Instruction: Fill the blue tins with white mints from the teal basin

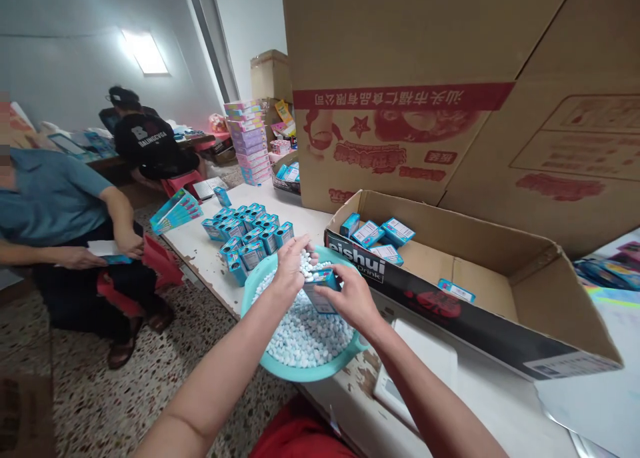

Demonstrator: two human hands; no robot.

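Both hands are up over the teal basin (300, 376), which is heaped with white candies (306, 341). Our right hand (353, 299) is closed snug round a little blue box (323, 290), thumb on one side and fingers on the other, so the box sits in that grip just above the heap. Our left hand (291, 266) is right up against the box's top end, fingers curled in on a few of the candies, and you can see some poking out at the fingertips. We can't tell how full the box is from here.

Just past the left hand there's a bunch of open blue boxes (250, 235) standing together on the table (195, 245). Further out that way lies a fanned stack of flat box blanks (176, 211). Off to the right of the held box, touching the basin, is a low cardboard tray (450, 325) with a few closed boxes (383, 235) lying in its far corner. A big carton (400, 78) looms behind the tray.

Well off to the left of our hands a co-worker in a blue shirt (50, 198) sits with both hands in the lap. Further back another person in a black shirt (150, 145) faces away at another table
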